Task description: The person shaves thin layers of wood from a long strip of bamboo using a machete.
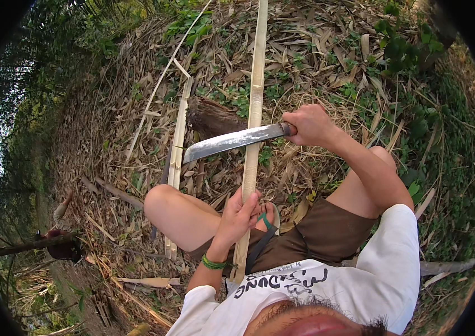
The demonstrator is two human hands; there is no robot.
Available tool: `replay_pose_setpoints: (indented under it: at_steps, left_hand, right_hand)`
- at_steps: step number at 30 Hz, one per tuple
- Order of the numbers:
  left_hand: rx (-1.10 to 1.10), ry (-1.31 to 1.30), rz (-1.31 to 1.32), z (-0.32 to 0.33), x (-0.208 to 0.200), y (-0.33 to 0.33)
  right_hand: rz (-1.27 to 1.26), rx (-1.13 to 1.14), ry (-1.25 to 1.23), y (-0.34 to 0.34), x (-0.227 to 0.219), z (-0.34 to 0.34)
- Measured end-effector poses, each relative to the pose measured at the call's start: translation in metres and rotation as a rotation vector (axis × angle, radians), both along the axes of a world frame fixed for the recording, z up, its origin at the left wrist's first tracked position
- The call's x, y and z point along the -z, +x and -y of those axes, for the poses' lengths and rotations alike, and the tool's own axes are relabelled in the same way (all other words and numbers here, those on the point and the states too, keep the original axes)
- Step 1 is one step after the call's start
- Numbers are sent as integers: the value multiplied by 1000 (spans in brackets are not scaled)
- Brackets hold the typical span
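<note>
A long pale split bamboo strip point(253, 151) runs from my lap away to the far edge of the view. My left hand point(240, 215) is closed around its near part, thumb on top, with a green band at the wrist. In my right hand point(309, 124) is the handle of a machete point(232, 143), gripped in a closed fist. Its broad, worn steel blade points left and lies across the strip, just beyond my left hand. Whether the edge bites into the bamboo I cannot tell.
A short dark log point(212, 116) lies beyond the blade, left of the strip. More split bamboo pieces point(178, 140) rest left of it, beside my bent knee. Dry leaves and green plants cover the ground. At the far left another person point(62, 238) is near a branch.
</note>
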State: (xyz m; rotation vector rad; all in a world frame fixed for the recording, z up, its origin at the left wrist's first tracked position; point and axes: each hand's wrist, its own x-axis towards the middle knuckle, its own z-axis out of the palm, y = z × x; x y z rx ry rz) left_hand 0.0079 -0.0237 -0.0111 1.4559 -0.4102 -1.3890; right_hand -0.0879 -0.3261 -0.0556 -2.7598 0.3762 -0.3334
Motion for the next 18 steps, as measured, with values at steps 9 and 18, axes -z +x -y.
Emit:
replay_pose_setpoints:
  at_steps: [9,18]
  left_hand:
    - [-55,-7,6,-4,1,-3]
    - [-61,14,-19,-10,2,-6]
  right_hand:
    - [40,96,117,8,10,4]
    - [108,167,-10,10,5,18]
